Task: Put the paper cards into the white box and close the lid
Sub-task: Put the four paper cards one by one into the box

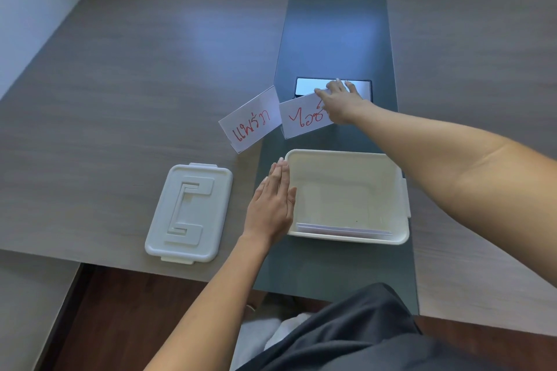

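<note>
An open white box stands on the dark strip of the table, with some flat cards lying against its near wall. Its white lid lies flat to the left. Beyond the box stand two paper cards in clear holders with red writing: the left card and the right card. My right hand reaches over the box and grips the right card at its top right edge. My left hand rests flat, fingers together, against the box's left side.
A dark rectangular panel is set into the table strip just behind the right card. The wooden table ends at a wall at the back and at its near edge by my lap.
</note>
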`<action>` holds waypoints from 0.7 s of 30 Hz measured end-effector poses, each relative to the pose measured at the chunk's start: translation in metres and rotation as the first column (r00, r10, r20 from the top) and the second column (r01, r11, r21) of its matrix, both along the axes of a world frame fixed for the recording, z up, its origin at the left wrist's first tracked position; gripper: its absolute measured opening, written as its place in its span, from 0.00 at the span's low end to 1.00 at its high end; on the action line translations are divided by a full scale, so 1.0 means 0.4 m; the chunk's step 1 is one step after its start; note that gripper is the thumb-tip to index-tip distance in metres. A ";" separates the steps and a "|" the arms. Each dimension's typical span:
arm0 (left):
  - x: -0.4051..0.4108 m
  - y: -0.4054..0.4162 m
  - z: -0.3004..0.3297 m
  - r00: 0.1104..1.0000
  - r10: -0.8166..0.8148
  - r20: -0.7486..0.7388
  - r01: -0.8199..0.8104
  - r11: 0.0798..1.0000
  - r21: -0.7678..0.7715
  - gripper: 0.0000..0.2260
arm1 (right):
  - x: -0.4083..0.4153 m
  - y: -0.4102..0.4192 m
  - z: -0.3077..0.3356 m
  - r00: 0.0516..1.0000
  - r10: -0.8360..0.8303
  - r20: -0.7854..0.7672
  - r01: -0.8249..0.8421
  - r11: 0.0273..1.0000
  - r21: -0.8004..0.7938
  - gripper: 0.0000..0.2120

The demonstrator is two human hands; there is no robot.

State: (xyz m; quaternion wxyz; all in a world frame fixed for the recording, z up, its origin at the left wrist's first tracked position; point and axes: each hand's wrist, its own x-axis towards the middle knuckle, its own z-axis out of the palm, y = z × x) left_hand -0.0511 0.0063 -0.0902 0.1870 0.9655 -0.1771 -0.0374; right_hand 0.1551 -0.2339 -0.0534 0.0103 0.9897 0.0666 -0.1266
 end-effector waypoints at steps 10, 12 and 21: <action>0.000 -0.002 0.006 1.000 0.006 -0.010 -0.006 1.000 0.027 0.26 | -0.019 -0.011 -0.009 0.999 -0.021 0.048 0.019 0.998 0.053 0.15; -0.001 -0.003 0.004 1.000 0.010 -0.005 -0.010 0.999 0.039 0.26 | -0.032 -0.011 -0.007 0.999 -0.024 0.047 0.021 0.997 0.075 0.14; -0.002 -0.005 0.018 0.999 0.017 -0.046 -0.014 0.999 0.049 0.26 | -0.092 -0.066 0.066 0.985 -0.131 0.110 0.104 0.969 0.222 0.15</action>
